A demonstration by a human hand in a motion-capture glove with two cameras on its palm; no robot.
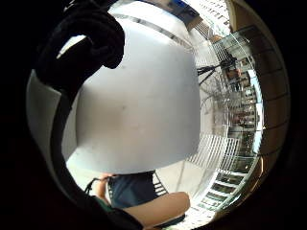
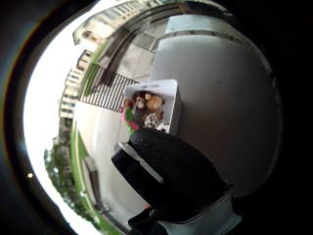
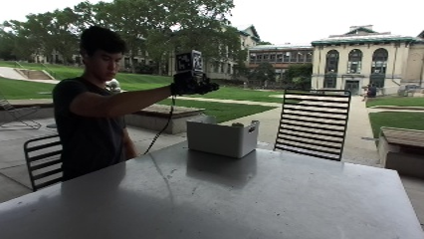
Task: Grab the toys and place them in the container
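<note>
Setting: an outdoor place with lawns, trees and large buildings behind; a wide grey table fills the front, and a black slatted chair stands at its far side.
Container: a white box-shaped container stands upright on the table near the far edge, just in front of the person.
Toys: in the thumb side palm view several plush toys already lie inside the container, brown, white and one with pink and green. No toy is seen on the table top in any view.
Right hand: the gloved right hand is raised high in the air, above the container and a little toward the person's side of it, well apart from its rim, with the arm stretched forward.
Grip: the fingers look relaxed and not closed on anything. In both palm views the black fingers curve only slightly and no toy lies against the palm. From the outside the hand is small and dark, so I say this with some caution.
Stage: judging from this, the task seems at its end or very close to it, because all toys that can be seen are in the box.
Risk: the container stands close to the table edge, so if the hand comes down and pushes its wall, the box could slide or tip there. The toys are also piled up, so one on top could roll out if the box is knocked.
</note>
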